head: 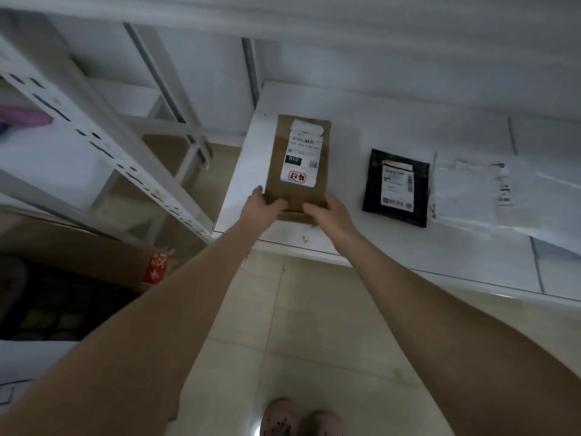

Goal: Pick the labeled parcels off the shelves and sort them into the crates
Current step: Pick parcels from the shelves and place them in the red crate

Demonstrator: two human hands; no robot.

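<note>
The brown parcel lies flat on the white shelf near its left end, long side running away from you, with its white label facing up. You have both hands on its near edge. Your left grip is closed over the near left corner and your right grip over the near right corner. The thumbs look to be on top, and the fingers beneath are hidden, so how far they wrap under I cannot tell. It reads as a flat cardboard mailer, so expect it to be light and fairly stiff along its length. It may still flex or sag at the far end if you lift from one edge only. The cardboard face should give decent friction, but the glossy label would be slicker, so keep your thumbs on the bare board. A safer hold is probably one hand slid further along a long side, or a palm under the middle, before it leaves the shelf. To the right, well apart from it, lie a black parcel and, just beside that one, a pale plastic parcel; both look softer and will likely droop. A cardboard box sits low on your left. No crate is plainly in view.
</note>
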